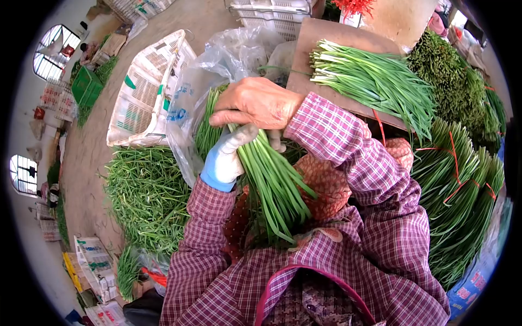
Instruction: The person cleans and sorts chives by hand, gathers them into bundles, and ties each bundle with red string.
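Note:
A bunch of green garlic chives (274, 187) slants across my lap, leaf tips toward my body. My left hand (225, 157), in a whitish glove with a blue cuff, is closed around the bunch near its upper end. My bare right hand (258, 103) lies over that same end, its fingers bent against the stems; the stem ends are mostly hidden under it. Just left of my hands, more chives (205, 127) stand beside a clear plastic bag (187, 103). A neat pile of chives with pale stem ends (370, 81) lies on a brown board (304, 62) beyond my right forearm.
A heap of loose green trimmings (144, 198) lies to the left, below a white plastic crate (138, 98). Bundles tied with red string (457, 190) stand at the right. Another white crate (272, 16) is at the back. A green crate (86, 87) stands far left.

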### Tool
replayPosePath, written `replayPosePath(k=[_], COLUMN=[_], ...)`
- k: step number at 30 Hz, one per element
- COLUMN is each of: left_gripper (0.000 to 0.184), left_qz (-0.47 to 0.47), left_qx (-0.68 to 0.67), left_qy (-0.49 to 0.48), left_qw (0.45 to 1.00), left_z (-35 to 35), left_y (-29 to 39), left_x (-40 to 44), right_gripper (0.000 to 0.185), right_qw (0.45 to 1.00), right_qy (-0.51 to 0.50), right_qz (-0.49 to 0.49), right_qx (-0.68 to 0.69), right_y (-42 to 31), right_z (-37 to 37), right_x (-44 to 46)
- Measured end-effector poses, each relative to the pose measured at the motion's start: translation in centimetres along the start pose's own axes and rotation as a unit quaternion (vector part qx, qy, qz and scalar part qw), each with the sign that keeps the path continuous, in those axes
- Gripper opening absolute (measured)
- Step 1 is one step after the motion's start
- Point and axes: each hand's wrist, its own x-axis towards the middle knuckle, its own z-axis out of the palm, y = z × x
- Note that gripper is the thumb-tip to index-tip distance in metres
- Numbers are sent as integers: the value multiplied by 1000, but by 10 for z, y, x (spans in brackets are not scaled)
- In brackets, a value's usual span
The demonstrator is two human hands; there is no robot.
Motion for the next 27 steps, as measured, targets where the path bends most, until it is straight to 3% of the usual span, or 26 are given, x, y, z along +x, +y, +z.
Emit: replayPosePath(k=[1,2,3,4,6,7,8,10,12,13,14,16,20,22,23,24,27], left_gripper=[52,33,30,27,21,22,23,22,17,14,13,12,12,13,12,15,19], left_qz=[-1,21,30,40,77,123,170,228,266,295,328,361,386,402,403,402,400], left_qx=[24,-15,-34,-52,57,62,67,85,34,-23,13,18,6,12,24,32,136], left_qy=[35,10,2,-5,17,72,125,64,43,91,86,112,103,112,121,111,144], left_qw=[999,1000,999,998,995,988,975,968,962,951,941,926,917,909,907,908,895], left_z=[3,-2,-7,-10,-9,-7,-9,-46,-49,-65,-73,-87,-106,-100,-100,-98,-86], left_y=[3,7,14,24,67,82,95,133,161,178,190,209,229,229,229,228,219], left_x=[0,4,7,9,11,9,7,2,-6,-12,-16,-27,-43,-45,-44,-42,-32], right_gripper=[33,45,63,63,97,107,105,96,77,64,53,46,43,41,38,38,51], right_qw=[1000,995,982,981,913,937,935,948,967,970,969,969,857,860,867,842,901], right_qy=[2,65,126,126,65,96,69,31,50,30,11,-26,-237,-215,-157,-153,4], right_qz=[1,18,34,34,141,89,98,131,85,138,190,241,429,422,435,499,393], right_qx=[1,70,138,142,378,324,334,290,236,198,158,-38,-160,-190,-185,-138,-186], right_y=[4,7,10,2,-14,-12,-10,-3,18,22,28,61,87,88,85,66,55], right_z=[2,4,7,1,-10,6,19,42,63,65,65,84,71,56,49,31,17], right_x=[4,8,10,9,4,9,8,6,-8,-18,-29,-55,-84,-91,-91,-75,-71])
